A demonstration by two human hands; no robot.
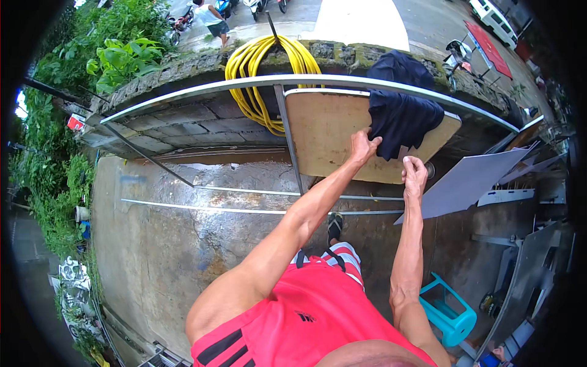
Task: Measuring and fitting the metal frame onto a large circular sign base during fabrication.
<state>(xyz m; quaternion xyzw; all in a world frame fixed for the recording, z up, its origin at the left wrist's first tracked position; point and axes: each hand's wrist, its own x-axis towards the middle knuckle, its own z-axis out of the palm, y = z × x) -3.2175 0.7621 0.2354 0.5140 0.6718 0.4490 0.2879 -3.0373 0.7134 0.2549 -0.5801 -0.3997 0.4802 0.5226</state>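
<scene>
A dark cloth, which looks like a garment, hangs over a metal frame bar and down the front of a tan board with a pale rim. My left hand is closed at the cloth's left lower edge, fingers pinching the fabric. Lower and to the right, my right hand is closed with thumb and fingertips together. Just above those fingertips shows a small brownish flat piece; whether it is held or part of the cloth is unclear.
Yellow hose hangs coiled on a block wall behind the frame. Grey sheets lean at right. A teal plastic stool lies tipped near my right arm. Metal strips cross the wet concrete floor. Beyond the wall, a person is on the road.
</scene>
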